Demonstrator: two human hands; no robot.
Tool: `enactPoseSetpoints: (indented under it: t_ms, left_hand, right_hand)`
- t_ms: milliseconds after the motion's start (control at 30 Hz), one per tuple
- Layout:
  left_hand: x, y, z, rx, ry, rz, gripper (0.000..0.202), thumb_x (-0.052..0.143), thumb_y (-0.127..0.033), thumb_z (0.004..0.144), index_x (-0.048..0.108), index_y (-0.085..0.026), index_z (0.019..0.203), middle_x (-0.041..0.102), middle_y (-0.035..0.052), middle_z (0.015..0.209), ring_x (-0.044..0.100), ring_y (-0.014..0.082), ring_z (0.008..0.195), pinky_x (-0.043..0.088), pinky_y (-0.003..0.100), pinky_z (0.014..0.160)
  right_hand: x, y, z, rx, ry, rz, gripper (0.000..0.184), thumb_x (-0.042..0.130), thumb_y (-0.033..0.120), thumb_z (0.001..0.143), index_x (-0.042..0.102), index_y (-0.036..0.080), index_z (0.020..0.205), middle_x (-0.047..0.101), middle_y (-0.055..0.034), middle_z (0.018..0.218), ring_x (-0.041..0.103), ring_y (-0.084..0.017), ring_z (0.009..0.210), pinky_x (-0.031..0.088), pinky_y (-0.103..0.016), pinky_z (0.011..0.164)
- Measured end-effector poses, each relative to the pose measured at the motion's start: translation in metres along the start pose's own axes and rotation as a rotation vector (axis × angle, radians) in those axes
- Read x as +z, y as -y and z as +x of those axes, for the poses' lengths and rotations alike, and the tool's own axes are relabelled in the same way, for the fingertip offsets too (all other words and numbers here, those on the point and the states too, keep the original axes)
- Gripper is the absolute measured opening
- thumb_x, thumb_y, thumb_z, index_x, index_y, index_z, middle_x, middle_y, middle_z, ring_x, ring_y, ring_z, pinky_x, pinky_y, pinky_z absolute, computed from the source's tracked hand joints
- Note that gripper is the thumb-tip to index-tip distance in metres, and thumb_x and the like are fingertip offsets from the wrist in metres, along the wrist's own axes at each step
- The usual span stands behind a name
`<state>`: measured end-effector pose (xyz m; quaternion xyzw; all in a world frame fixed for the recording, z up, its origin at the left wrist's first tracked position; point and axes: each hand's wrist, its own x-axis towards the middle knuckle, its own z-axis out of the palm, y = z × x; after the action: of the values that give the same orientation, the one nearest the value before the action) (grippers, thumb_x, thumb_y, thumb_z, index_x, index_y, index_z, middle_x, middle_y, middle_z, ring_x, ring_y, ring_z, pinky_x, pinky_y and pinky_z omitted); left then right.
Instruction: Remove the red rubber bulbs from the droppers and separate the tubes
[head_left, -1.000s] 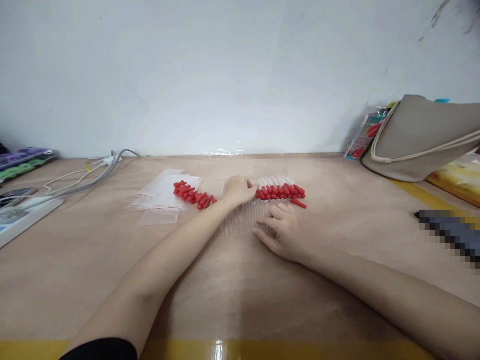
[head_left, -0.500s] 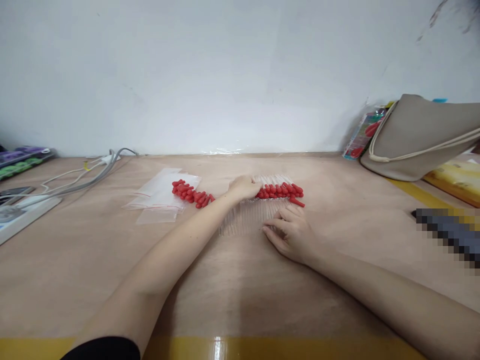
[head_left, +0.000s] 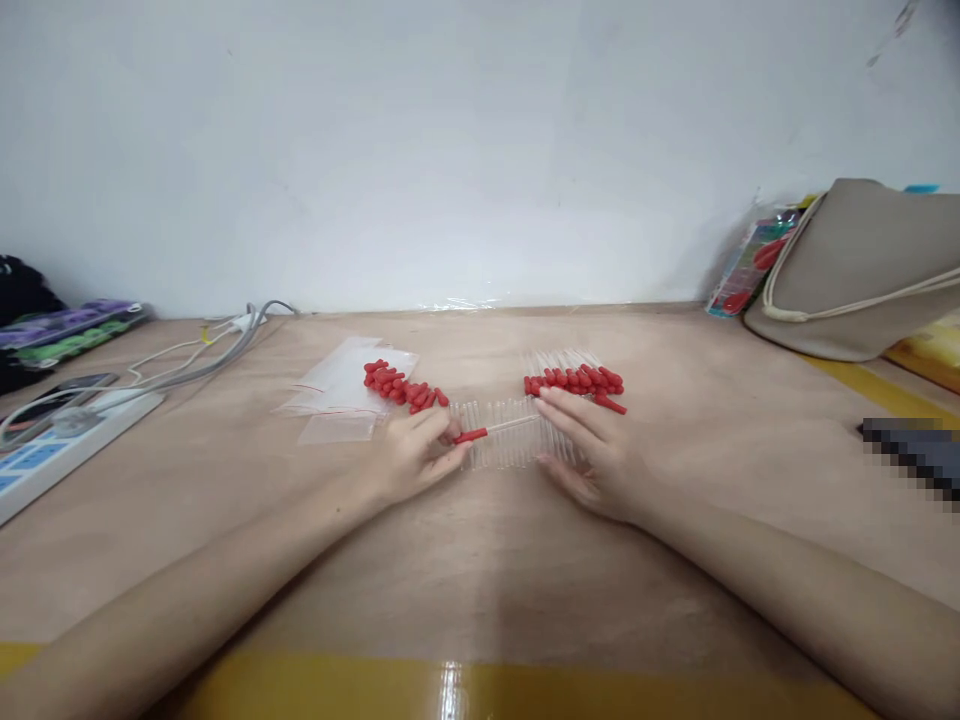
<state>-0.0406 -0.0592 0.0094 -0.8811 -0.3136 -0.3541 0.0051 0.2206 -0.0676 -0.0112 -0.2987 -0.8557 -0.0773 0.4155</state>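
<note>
My left hand (head_left: 411, 455) pinches the red bulb end of a clear dropper (head_left: 496, 430), which lies crosswise over a row of bare clear tubes (head_left: 504, 448). The other end of that dropper is at the fingertips of my right hand (head_left: 592, 455), whose fingers are stretched out over the tubes. Behind my right hand lies a row of finished droppers with red bulbs (head_left: 576, 379). A heap of loose red bulbs (head_left: 401, 387) lies behind my left hand.
Small clear zip bags (head_left: 337, 395) lie left of the red bulbs. A power strip (head_left: 60, 450) with cables sits at the far left. A beige bag (head_left: 862, 270) and a colourful packet (head_left: 750, 265) stand at the back right, against the wall.
My left hand has drawn back from the row of finished droppers towards me, now pinching one dropper by its bulb. My right hand shifted slightly right to meet the dropper's tip.
</note>
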Motion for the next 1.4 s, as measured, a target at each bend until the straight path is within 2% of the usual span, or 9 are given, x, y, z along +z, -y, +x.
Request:
enactPoseSetpoints:
  t_ms: [100, 233, 367, 467, 533, 733, 1067, 1233, 1400]
  left_hand:
    - [0.008, -0.004, -0.011, 0.102, -0.076, 0.001, 0.009, 0.060, -0.016, 0.077, 0.051, -0.017, 0.079, 0.062, 0.0006, 0.078, 0.058, 0.0085, 0.067, 0.046, 0.018, 0.060]
    - [0.023, -0.007, -0.013, 0.193, -0.087, 0.016, 0.009, 0.060, -0.016, 0.078, 0.051, -0.018, 0.078, 0.065, -0.0002, 0.078, 0.059, 0.0070, 0.063, 0.046, 0.016, 0.058]
    - [0.028, -0.008, -0.012, 0.154, -0.108, -0.019, 0.009, 0.059, -0.018, 0.079, 0.053, -0.019, 0.084, 0.065, 0.0007, 0.081, 0.061, 0.0084, 0.069, 0.049, 0.017, 0.064]
    - [0.026, -0.012, -0.005, 0.122, -0.075, 0.023, 0.027, 0.060, -0.027, 0.079, 0.053, -0.017, 0.104, 0.064, 0.0071, 0.096, 0.061, 0.0156, 0.090, 0.049, 0.027, 0.080]
    - [0.025, -0.016, 0.000, 0.141, -0.017, 0.083, 0.034, 0.060, -0.034, 0.079, 0.055, -0.017, 0.108, 0.063, 0.0092, 0.104, 0.056, 0.0206, 0.103, 0.044, 0.036, 0.089]
    - [0.028, -0.026, 0.010, 0.185, 0.031, 0.194, 0.013, 0.053, -0.029, 0.085, 0.062, -0.021, 0.091, 0.068, 0.0011, 0.093, 0.057, 0.0166, 0.098, 0.032, 0.038, 0.097]
    - [0.020, -0.028, 0.009, 0.225, 0.137, 0.250, 0.017, 0.043, -0.023, 0.087, 0.059, -0.019, 0.083, 0.066, 0.0003, 0.080, 0.058, 0.0169, 0.095, 0.022, 0.043, 0.101]
    - [0.019, -0.029, 0.006, 0.226, 0.168, 0.245, 0.017, 0.043, -0.023, 0.087, 0.059, -0.018, 0.083, 0.065, 0.0020, 0.083, 0.056, 0.0181, 0.093, 0.027, 0.042, 0.096]
    - [0.014, -0.021, -0.004, 0.184, 0.170, 0.279, 0.020, 0.040, -0.022, 0.087, 0.056, -0.016, 0.077, 0.060, 0.0044, 0.072, 0.053, 0.0171, 0.071, 0.036, 0.033, 0.068]
  right_hand:
    - [0.006, 0.002, 0.000, -0.101, 0.096, -0.018, 0.045, 0.054, 0.028, 0.082, 0.047, 0.016, 0.125, 0.055, -0.0101, 0.123, 0.044, -0.023, 0.121, 0.035, -0.042, 0.103]
    - [0.013, -0.001, -0.003, -0.089, 0.128, -0.038, 0.034, 0.051, 0.027, 0.085, 0.055, 0.018, 0.117, 0.062, -0.0074, 0.114, 0.049, -0.022, 0.116, 0.037, -0.044, 0.102]
    - [0.018, -0.003, -0.006, -0.088, 0.131, 0.024, 0.025, 0.051, 0.022, 0.085, 0.061, 0.018, 0.108, 0.065, -0.0061, 0.108, 0.052, -0.021, 0.114, 0.041, -0.043, 0.100]
    - [0.020, -0.003, -0.008, -0.094, 0.134, 0.075, 0.027, 0.050, 0.019, 0.085, 0.059, 0.018, 0.111, 0.064, -0.0064, 0.109, 0.052, -0.021, 0.114, 0.043, -0.042, 0.099]
    - [0.021, -0.002, -0.008, -0.099, 0.131, 0.087, 0.029, 0.049, 0.019, 0.085, 0.057, 0.018, 0.113, 0.063, -0.0071, 0.111, 0.052, -0.021, 0.113, 0.044, -0.042, 0.098]
    - [0.024, 0.005, -0.009, -0.140, 0.085, 0.087, 0.029, 0.048, 0.016, 0.085, 0.057, 0.014, 0.113, 0.063, -0.0102, 0.110, 0.055, -0.020, 0.110, 0.048, -0.038, 0.095]
    - [0.017, 0.008, -0.010, -0.210, 0.088, 0.023, 0.027, 0.045, 0.012, 0.086, 0.058, 0.014, 0.110, 0.065, -0.0089, 0.105, 0.057, -0.019, 0.106, 0.048, -0.038, 0.096]
    - [0.010, 0.009, -0.013, -0.266, 0.098, 0.019, 0.029, 0.047, 0.011, 0.084, 0.057, 0.013, 0.111, 0.064, -0.0100, 0.109, 0.054, -0.019, 0.111, 0.046, -0.038, 0.098]
    - [0.001, 0.002, -0.017, -0.192, 0.057, 0.032, 0.029, 0.046, 0.014, 0.085, 0.057, 0.018, 0.111, 0.063, -0.0076, 0.109, 0.055, -0.019, 0.109, 0.048, -0.039, 0.094]
